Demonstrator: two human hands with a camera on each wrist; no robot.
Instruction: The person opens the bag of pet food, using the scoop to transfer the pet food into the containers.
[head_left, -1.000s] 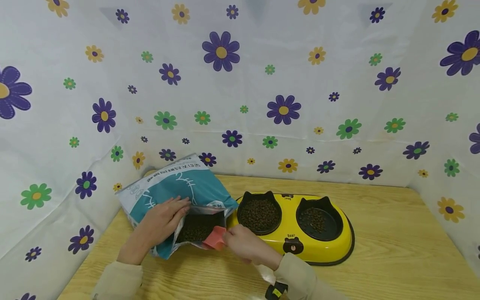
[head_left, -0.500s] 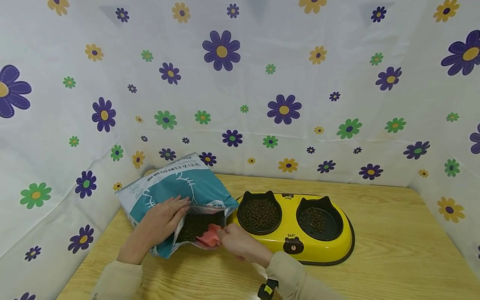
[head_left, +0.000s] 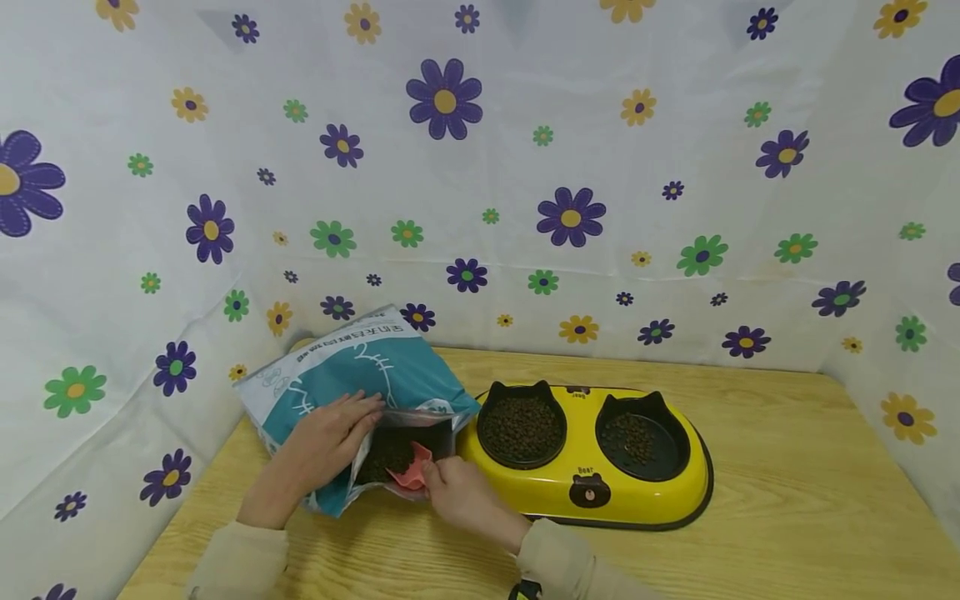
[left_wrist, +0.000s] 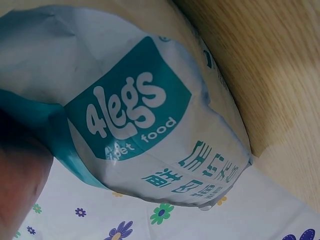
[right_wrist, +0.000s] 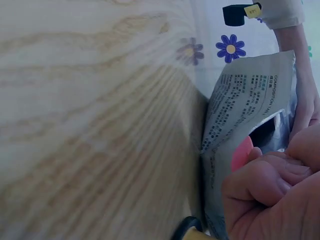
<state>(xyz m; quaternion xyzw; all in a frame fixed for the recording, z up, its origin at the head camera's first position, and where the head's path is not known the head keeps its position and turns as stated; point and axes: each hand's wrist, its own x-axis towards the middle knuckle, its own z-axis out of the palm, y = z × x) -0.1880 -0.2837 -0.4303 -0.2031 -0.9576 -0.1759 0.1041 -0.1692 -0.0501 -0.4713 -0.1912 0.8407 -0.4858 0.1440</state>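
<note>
A teal and white pet food bag (head_left: pixel 405 367) lies on its side, its mouth facing me and brown kibble (head_left: pixel 386 454) inside. My left hand (head_left: pixel 326 437) rests on top of the bag beside the mouth, fingers fairly straight. At the opening, my right hand (head_left: pixel 468 500) grips a pink scoop (head_left: pixel 412 471), whose front is in the kibble. In the right wrist view the right hand's fingers are curled, and only a bit of the scoop (right_wrist: pixel 242 152) shows. The left wrist view shows the printed bag (left_wrist: pixel 135 110) with part of the left hand at the edge.
Right of the bag stands a yellow double feeder (head_left: pixel 581 446). Its left black bowl (head_left: pixel 558 446) holds much kibble, the right black bowl (head_left: pixel 667 458) less. Under everything is a wooden table (head_left: pixel 787 500), with a flower-patterned sheet (head_left: pixel 510 167) behind and at the sides.
My right hand has moved left and pushed the scoop deeper into the bag's mouth, where its front has turned upward. The left hand and the bag stay in place.
</note>
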